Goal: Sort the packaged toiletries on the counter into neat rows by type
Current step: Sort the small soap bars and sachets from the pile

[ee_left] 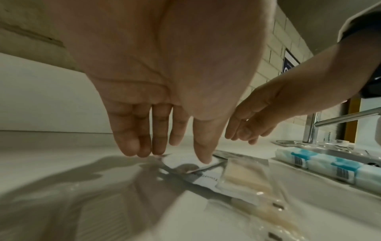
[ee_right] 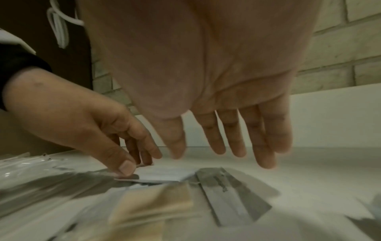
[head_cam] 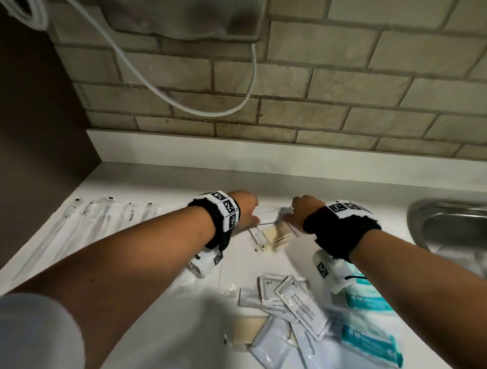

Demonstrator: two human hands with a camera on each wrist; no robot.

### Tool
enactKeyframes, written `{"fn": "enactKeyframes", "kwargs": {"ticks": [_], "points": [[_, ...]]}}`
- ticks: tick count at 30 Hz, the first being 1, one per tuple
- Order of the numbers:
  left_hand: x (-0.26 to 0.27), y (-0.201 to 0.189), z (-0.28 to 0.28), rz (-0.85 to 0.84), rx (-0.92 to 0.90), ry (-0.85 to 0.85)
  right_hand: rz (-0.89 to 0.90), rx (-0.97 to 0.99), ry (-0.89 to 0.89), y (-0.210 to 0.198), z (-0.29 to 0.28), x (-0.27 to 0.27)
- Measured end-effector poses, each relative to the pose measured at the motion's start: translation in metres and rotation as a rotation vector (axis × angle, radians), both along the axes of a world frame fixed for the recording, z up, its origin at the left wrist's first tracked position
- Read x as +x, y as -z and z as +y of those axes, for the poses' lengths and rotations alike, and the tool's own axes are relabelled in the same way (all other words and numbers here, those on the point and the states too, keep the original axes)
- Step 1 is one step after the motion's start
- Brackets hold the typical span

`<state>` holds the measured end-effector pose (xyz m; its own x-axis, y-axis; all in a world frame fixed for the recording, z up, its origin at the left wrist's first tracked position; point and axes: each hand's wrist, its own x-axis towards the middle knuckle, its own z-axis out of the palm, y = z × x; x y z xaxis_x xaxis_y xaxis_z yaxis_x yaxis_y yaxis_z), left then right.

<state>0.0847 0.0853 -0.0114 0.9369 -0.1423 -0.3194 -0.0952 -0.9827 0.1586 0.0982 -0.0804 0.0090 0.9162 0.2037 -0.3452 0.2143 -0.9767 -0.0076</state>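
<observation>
At centre frame on the counter point(head_cam: 165, 187), the left hand point(head_cam: 245, 209) presses a flat white sachet point(ee_right: 164, 175) with fingertips, right hand point(head_cam: 302, 211) spread empty above; judged light, limp, slippery, best pinched at an edge.

On the counter point(head_cam: 159, 181), a row of long wrapped packets point(head_cam: 97, 220) lies far left; a loose sachet pile point(head_cam: 296, 310) sits near, centre-right, apparently overlapping; the sink point(head_cam: 456, 233) is far right.
</observation>
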Motion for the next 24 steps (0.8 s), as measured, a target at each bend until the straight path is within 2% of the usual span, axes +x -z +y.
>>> {"fn": "enactKeyframes", "kwargs": {"ticks": [5,11,16,20,24], "points": [[0.011,0.01,-0.008,-0.016,0.024,-0.002,0.038,0.054,0.055,0.016,-0.01,0.019],[0.011,0.012,-0.01,-0.07,-0.116,-0.065,0.084,0.09,0.055,0.019,-0.012,0.024],[0.002,-0.008,0.003,-0.243,-0.259,-0.166,0.051,0.101,-0.018,0.003,-0.012,0.02],[-0.01,-0.023,0.025,-0.294,-0.341,-0.258,0.094,0.227,-0.113,-0.011,0.0,0.016],[-0.026,-0.03,0.043,-0.336,-0.41,-0.324,0.187,0.399,-0.092,-0.009,0.016,0.015]]}}
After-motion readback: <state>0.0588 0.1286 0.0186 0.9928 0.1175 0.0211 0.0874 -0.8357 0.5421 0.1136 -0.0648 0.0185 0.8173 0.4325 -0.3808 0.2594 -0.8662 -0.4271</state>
